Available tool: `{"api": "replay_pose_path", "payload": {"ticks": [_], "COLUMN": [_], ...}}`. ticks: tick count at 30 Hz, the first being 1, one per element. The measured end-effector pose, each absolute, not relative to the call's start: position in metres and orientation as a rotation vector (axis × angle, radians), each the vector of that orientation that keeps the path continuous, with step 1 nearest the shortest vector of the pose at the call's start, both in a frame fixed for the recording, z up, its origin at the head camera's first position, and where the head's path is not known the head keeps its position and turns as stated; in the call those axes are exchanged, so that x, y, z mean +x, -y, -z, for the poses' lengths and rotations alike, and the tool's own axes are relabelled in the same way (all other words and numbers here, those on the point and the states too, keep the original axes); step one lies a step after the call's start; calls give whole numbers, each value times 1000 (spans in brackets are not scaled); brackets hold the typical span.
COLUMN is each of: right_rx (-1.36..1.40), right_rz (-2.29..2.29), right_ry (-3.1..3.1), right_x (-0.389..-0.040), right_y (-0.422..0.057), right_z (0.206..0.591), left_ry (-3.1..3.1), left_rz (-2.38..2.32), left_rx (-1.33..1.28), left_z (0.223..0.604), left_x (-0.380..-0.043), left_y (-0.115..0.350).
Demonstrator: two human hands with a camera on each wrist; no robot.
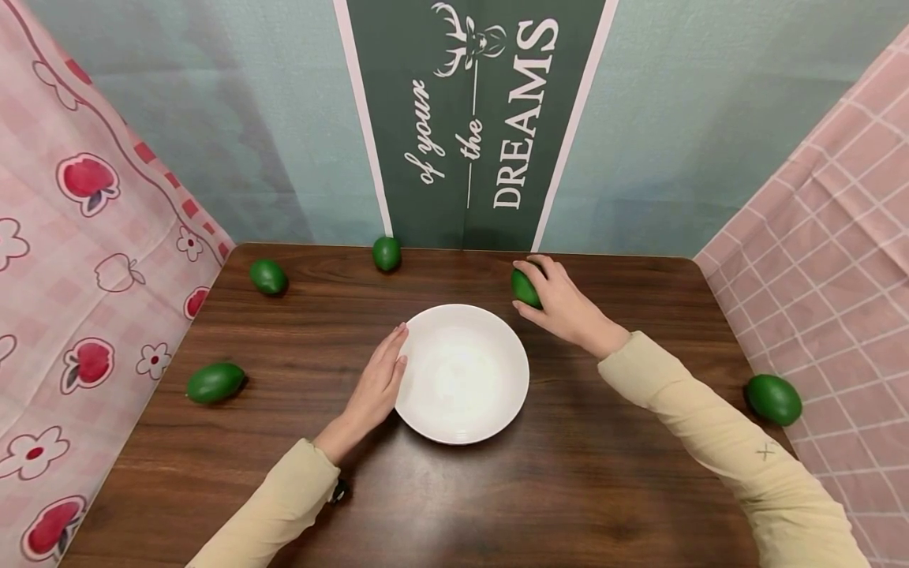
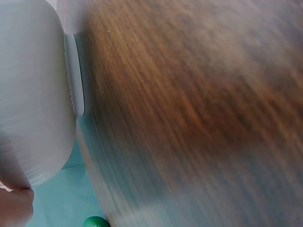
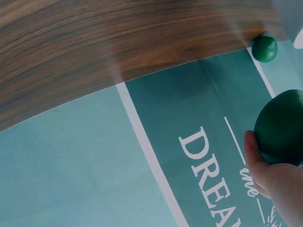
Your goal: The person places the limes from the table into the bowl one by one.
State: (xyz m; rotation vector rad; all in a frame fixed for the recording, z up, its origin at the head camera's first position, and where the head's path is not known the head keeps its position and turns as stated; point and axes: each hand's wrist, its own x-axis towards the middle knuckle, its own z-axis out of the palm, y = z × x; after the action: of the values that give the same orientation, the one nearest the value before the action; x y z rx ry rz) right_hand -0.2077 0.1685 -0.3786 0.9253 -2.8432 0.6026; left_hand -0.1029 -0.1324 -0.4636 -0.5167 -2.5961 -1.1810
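Note:
A wide white bowl [image 1: 461, 375] sits upright on the brown wooden table. My left hand [image 1: 372, 389] lies along its left side, fingers straight and fingertips at the rim. In the left wrist view, the bowl's outer wall [image 2: 33, 94] rises on the left, with a fingertip [image 2: 16, 205] against its edge. Beyond the bowl to the right, my right hand [image 1: 564, 309] holds a green lime [image 1: 524, 289], thumb and fingers round it from the right. The right wrist view shows that lime at its right edge, a finger [image 3: 255, 153] alongside it.
More limes lie around the table: one at the back middle [image 1: 387, 253], one at the back left [image 1: 268, 277], a longer one at the left [image 1: 216, 383], one at the right edge [image 1: 773, 399]. Printed cloths hang behind and at both sides.

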Motion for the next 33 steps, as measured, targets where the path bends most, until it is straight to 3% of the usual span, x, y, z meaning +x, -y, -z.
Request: {"api": "replay_pose_path", "payload": {"ticks": [33], "right_rx": [1140], "right_rz": [-574], "right_ry": [2780], "right_x": [-191], "right_y": [-148], "right_z": [373], "left_ry": [2593], "left_rz": [1192], "left_rx": [-512], "left_z": [463], "left_x": [-103], "left_y": [131]}}
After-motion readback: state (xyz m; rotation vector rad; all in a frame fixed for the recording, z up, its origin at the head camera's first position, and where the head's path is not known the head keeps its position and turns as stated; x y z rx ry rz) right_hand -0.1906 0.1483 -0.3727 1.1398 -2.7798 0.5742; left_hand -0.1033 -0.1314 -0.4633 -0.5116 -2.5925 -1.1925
